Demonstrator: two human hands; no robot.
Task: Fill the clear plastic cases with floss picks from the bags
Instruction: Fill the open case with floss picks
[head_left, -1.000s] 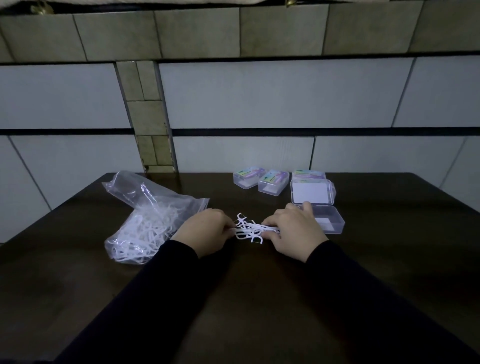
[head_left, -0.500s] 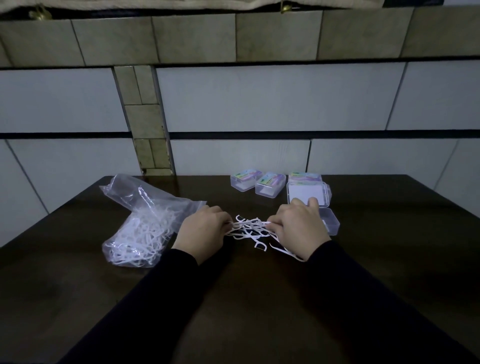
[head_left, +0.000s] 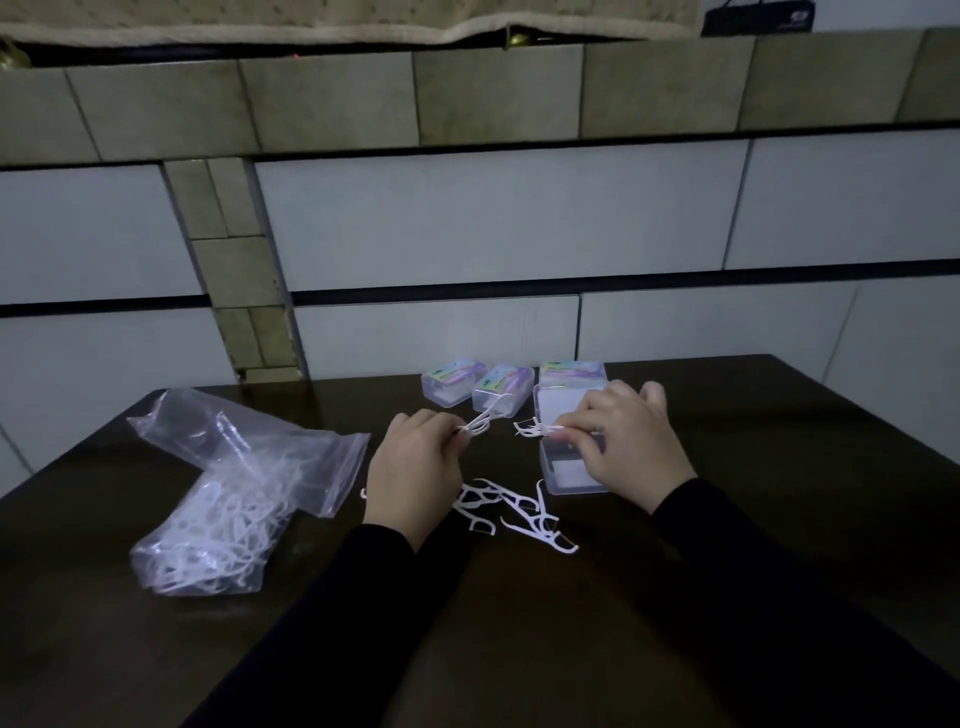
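Note:
An open clear plastic case (head_left: 561, 475) lies on the dark table, its lid (head_left: 558, 402) raised behind it. My right hand (head_left: 626, 444) is over the case and pinches a few white floss picks (head_left: 535, 429) at its left rim. My left hand (head_left: 415, 462) pinches one or two floss picks (head_left: 480, 423) just left of that. Several loose picks (head_left: 519, 512) lie on the table between my wrists. A clear zip bag (head_left: 234, 493) holding many picks lies at the left.
Three shut cases with coloured labels stand at the back: one (head_left: 449, 387), a second (head_left: 501, 395) and a third (head_left: 571, 373) behind the open lid. The table (head_left: 779, 467) ends at a tiled wall.
My hands have pulled apart and lifted, splitting the bunch of picks. The right hand moved over the open case with some; several picks now lie loose on the table.

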